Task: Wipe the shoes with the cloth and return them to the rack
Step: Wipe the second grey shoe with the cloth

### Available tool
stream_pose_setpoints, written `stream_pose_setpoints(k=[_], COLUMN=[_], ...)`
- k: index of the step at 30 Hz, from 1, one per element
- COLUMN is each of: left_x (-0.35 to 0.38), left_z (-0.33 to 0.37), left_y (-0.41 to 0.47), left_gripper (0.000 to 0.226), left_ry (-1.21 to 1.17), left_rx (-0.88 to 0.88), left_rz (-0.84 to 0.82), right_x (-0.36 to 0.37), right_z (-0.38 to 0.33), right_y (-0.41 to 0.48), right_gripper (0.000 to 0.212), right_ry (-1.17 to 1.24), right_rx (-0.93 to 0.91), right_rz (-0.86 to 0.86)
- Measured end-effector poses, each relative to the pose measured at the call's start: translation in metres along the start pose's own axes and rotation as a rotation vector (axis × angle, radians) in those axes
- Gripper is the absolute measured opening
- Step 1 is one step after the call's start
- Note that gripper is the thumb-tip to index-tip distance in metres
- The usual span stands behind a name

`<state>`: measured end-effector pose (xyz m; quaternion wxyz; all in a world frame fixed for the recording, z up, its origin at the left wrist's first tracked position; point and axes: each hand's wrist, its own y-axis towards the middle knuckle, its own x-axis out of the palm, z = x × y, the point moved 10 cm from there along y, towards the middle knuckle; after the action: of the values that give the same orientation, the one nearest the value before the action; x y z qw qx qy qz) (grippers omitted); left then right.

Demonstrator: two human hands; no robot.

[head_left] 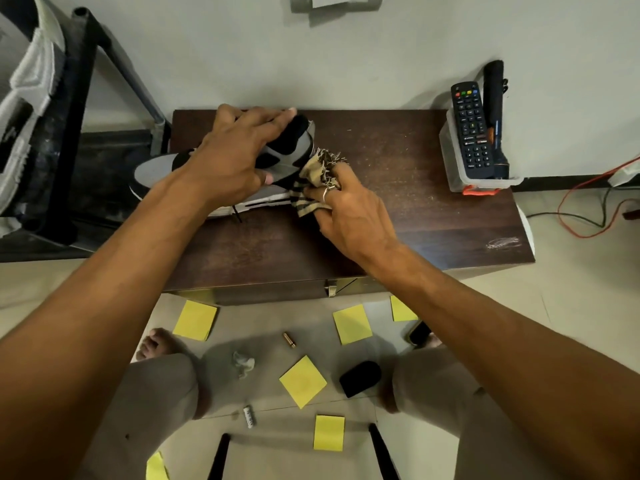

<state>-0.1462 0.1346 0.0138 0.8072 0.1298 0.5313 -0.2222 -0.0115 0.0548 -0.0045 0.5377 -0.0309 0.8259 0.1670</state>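
Observation:
A grey and black sneaker (156, 171) with a white sole lies on its side on the dark wooden table (398, 209), toe pointing left. My left hand (239, 157) grips it over the ankle opening, thumb against its side. My right hand (346, 206) holds a frayed beige cloth with dark stripes (317, 174) and presses it against the shoe's heel. A ring sits on one right finger.
A black metal rack (69, 126) with white shoes stands at the left. At the table's right end a clear tub (457, 181) holds a remote and a torch. Yellow sticky notes (303, 381), batteries, a black object and cables lie on the floor.

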Motion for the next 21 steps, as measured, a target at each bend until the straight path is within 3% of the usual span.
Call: stream_pose_setpoints(k=[4,8,12,15,18,21], left_x=[-0.001,-0.001,-0.001,0.000,0.000,0.000], left_z=[0.001,0.003,0.001,0.000,0.000,0.001], left_y=[0.001,0.001,-0.001,0.000,0.001,0.001], left_gripper=[0.097,0.095,0.096,0.097,0.097,0.098], left_ry=[0.010,0.021,0.009,-0.006,-0.009,0.005], left_rx=[-0.007,-0.008,-0.007,-0.007,-0.016,-0.025], left_rz=[0.004,0.011,0.018,0.015,0.013,0.009], right_x=[-0.013,0.008,0.007,-0.009,-0.026,-0.005], right_z=[0.005,0.006,0.013,0.029,0.025,0.011], right_y=[0.008,0.009,0.009,0.009,0.010,0.015], right_gripper=[0.038,0.044,0.032,0.027,0.036,0.040], right_ry=[0.201,0.165,0.115,0.226,0.412,0.472], right_rx=[-0.005,-0.013,0.073,0.192,0.161,0.099], right_rz=[0.130,-0.015,-0.036,0.072,0.245,0.128])
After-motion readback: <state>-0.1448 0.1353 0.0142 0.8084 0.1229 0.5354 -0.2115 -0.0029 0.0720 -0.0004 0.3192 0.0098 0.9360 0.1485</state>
